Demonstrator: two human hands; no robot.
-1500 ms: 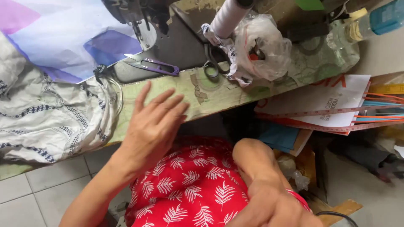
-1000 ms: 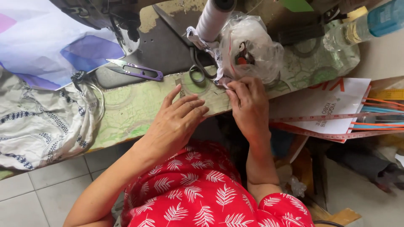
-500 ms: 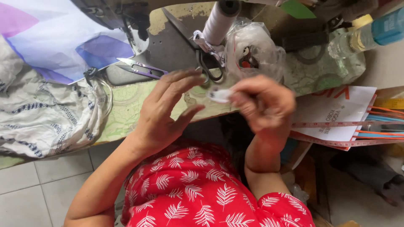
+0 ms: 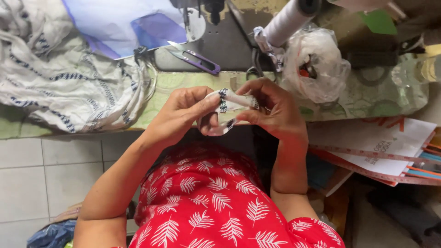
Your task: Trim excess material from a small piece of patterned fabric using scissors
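Seen from above at a sewing table (image 4: 92, 126): left hand (image 4: 181, 115) and right hand (image 4: 275, 110) pinching a small strip of white fabric (image 4: 227, 103) with a dark embroidered band, held up between them just in front of the table edge. Fingers of both hands closed on the strip, thumbs pressing its ends; lower end curling loose below. Strip clear of the sewing machine bed (image 4: 216, 43), not under the needle, so apparently picked up and being folded or checked, with any stitching not yet begun. Purple thread snips (image 4: 195, 57) lying untouched on the machine bed, scissors (image 4: 255, 69) beside a white thread cone (image 4: 287, 20). Crumpled plastic bag (image 4: 317, 64) to the right, larger white patterned cloth (image 4: 69, 82) heaped to the left.
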